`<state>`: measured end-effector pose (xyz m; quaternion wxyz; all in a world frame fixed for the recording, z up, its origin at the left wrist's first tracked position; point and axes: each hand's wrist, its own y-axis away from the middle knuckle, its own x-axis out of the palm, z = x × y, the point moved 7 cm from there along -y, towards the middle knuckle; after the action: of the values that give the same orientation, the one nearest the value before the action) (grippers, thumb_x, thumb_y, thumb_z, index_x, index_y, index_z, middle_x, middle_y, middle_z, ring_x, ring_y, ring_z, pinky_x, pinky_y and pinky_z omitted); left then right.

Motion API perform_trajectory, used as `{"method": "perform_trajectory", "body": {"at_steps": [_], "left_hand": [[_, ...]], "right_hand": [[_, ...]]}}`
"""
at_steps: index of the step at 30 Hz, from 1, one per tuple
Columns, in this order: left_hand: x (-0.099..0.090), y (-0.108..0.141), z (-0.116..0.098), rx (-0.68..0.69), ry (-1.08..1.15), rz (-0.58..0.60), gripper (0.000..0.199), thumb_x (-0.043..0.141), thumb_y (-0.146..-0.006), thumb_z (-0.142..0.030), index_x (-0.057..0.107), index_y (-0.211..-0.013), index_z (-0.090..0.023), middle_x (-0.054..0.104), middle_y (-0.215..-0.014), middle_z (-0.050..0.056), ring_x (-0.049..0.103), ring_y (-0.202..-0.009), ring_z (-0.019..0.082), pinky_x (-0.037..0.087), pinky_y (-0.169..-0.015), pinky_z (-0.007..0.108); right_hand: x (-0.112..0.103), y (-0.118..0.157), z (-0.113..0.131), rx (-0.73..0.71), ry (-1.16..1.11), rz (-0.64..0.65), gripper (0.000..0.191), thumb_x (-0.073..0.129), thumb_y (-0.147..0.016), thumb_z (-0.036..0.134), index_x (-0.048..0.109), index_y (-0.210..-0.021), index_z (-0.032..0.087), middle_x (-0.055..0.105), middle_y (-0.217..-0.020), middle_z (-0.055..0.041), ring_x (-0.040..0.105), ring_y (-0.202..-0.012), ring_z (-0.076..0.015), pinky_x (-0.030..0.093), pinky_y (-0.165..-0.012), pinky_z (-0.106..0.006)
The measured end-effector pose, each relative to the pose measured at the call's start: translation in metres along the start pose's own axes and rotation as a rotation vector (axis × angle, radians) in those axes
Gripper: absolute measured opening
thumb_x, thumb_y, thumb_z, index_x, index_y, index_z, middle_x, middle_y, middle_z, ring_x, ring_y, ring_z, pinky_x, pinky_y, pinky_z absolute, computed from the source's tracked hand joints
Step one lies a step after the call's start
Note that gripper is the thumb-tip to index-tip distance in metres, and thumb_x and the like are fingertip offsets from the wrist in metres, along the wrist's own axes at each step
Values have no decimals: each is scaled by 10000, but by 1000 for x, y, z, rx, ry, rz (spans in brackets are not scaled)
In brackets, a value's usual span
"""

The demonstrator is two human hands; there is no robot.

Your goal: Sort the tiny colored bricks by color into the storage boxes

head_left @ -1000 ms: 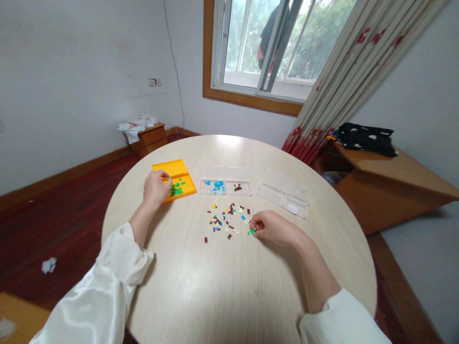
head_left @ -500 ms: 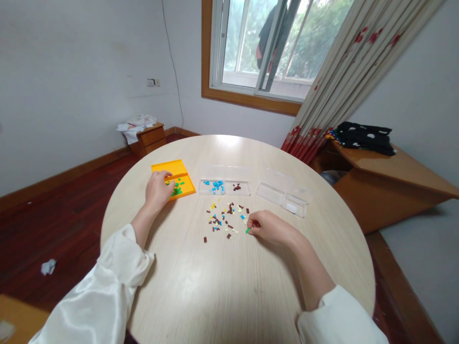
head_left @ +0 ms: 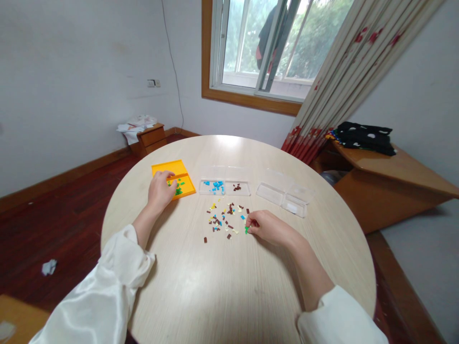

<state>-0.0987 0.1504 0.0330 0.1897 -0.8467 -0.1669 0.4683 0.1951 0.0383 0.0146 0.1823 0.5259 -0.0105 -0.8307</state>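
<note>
My right hand [head_left: 263, 223], fingers pinched, is at the right edge of a scattered pile on the table. At its fingertips is a small green building brick [head_left: 246, 230]. The loose building bricks [head_left: 217, 221] beside it are brown, yellow, cream and blue. My left hand [head_left: 162, 188] rests over the left side of an open yellow box [head_left: 190, 189], thumb and fingers apart, with nothing visible between them. Several green bricks [head_left: 178, 191] lie in the box's near half, partly hidden by this hand.
A clear two-part case [head_left: 225, 193] holds blue bricks on the left and brown ones on the right. Another clear case [head_left: 269, 192] stands open to its right. All are on a round wooden table [head_left: 222, 291]. A cabinet [head_left: 405, 177] stands beyond the right edge.
My right fingertips have shifted very slightly left with the green brick at them. My left hand has stayed over the yellow box, nearly still.
</note>
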Motion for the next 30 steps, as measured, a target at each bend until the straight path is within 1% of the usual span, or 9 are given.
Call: {"method": "perform_trajectory", "body": {"at_steps": [6, 11, 15, 24, 27, 30], "left_hand": [[1, 0, -1, 11, 5, 12, 189, 521, -765, -219, 616, -920, -172, 599, -966, 91, 587, -928, 233, 475, -882, 369], [1, 0, 0, 7, 7, 13, 191, 522, -765, -217, 619, -922, -171, 599, -962, 90, 586, -919, 229, 467, -885, 364], [2, 0, -1, 4, 11, 16, 198, 522, -765, -222, 621, -928, -165, 600, -964, 92, 584, -915, 231, 468, -876, 363], [2, 0, -2, 26, 37, 0, 197, 518, -760, -214, 624, -915, -154, 606, -956, 93, 576, -911, 235, 472, -836, 362], [-3, 1, -10, 54, 68, -21, 166, 530, -751, -196, 625, -881, -153, 618, -917, 80, 580, -835, 208, 475, -793, 342], [-5, 9, -31, 153, 177, 3, 123, 539, -768, -204, 620, -842, -148, 634, -852, 58, 560, -716, 163, 470, -704, 299]], "right_hand": [[0, 0, -3, 14, -20, 8, 82, 597, -700, 135, 665, -741, 152, 610, -653, -12, 498, -602, -118, 328, -572, -213], [-3, 1, 0, 25, -20, 26, 130, 571, -699, 107, 674, -770, 143, 610, -654, -17, 489, -595, -115, 328, -567, -209], [-5, 3, 4, 11, 15, 11, 177, 509, -702, 72, 666, -734, 146, 607, -641, -21, 481, -586, -112, 320, -565, -207], [-2, 4, 9, 2, 67, 2, 172, 458, -722, 73, 595, -649, 147, 600, -638, -38, 477, -586, -114, 278, -543, -220], [-4, 5, 12, -4, 75, -13, 174, 453, -734, 68, 590, -662, 148, 621, -681, -57, 498, -617, -126, 292, -567, -227], [-9, 6, 16, -14, 27, -53, 169, 448, -766, 87, 589, -692, 146, 623, -709, -65, 502, -645, -136, 311, -596, -231]]}}
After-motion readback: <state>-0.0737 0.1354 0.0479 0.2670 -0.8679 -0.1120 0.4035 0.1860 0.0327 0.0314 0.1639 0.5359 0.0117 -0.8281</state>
